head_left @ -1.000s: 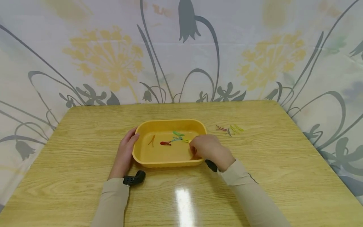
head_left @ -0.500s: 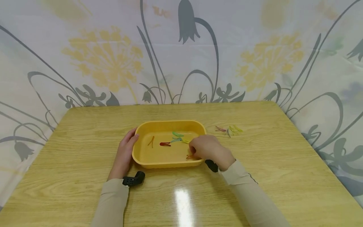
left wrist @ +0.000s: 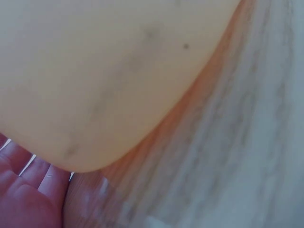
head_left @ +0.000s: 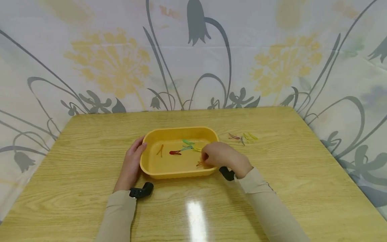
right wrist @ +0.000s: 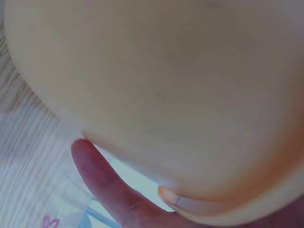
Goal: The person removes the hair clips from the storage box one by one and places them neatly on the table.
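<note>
A yellow tray (head_left: 181, 175) sits mid-table. My left hand (head_left: 131, 162) rests flat against its left wall, fingers straight, thumb on the rim. The left wrist view shows those fingers (left wrist: 28, 190) under the tray wall (left wrist: 95, 71). My right hand (head_left: 223, 156) hovers over the tray's right front corner with fingers curled. Its tips are at an orange clip (head_left: 199, 163) on the tray floor; whether they pinch it is unclear. Also in the tray lie an orange clip (head_left: 160, 150), a red clip (head_left: 175, 152) and green, teal and yellow clips (head_left: 188, 145).
Several loose coloured clips (head_left: 243, 137) lie on the wooden table (head_left: 75, 148) right of the tray. A flowered cloth (head_left: 193, 57) hangs along the table's far and side edges. Black wrist mounts (head_left: 142, 191) sit at both cuffs.
My right hand has drawn slightly back and up at the tray's right front corner, uncovering more of the orange clip under its fingertips. The left hand has stayed put.
</note>
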{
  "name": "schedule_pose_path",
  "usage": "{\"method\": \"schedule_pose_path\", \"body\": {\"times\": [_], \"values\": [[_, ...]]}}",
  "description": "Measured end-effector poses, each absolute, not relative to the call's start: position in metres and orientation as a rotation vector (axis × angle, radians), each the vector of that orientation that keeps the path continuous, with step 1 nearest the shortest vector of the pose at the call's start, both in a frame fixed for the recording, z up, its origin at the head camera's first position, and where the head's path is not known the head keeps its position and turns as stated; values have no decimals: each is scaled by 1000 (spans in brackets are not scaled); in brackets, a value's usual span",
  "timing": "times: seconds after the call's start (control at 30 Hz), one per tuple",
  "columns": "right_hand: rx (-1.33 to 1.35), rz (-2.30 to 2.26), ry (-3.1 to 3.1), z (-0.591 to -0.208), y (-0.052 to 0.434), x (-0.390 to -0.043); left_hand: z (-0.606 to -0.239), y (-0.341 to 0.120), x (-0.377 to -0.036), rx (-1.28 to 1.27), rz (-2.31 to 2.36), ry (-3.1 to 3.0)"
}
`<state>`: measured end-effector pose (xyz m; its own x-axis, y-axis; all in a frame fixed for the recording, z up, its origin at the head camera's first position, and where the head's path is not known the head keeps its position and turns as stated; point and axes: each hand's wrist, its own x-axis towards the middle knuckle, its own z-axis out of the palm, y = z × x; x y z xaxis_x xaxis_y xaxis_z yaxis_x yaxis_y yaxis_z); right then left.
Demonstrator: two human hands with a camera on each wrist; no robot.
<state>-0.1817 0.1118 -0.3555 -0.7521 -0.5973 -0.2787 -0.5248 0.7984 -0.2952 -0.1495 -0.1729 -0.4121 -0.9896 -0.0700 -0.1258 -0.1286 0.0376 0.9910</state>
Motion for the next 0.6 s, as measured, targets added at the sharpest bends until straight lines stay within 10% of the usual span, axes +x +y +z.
{"method": "schedule_pose_path", "body": {"times": [0.6], "values": [[-861,-423,2677,-342,122,-186,-410,-172,-148,-207,2134,2215]]}}
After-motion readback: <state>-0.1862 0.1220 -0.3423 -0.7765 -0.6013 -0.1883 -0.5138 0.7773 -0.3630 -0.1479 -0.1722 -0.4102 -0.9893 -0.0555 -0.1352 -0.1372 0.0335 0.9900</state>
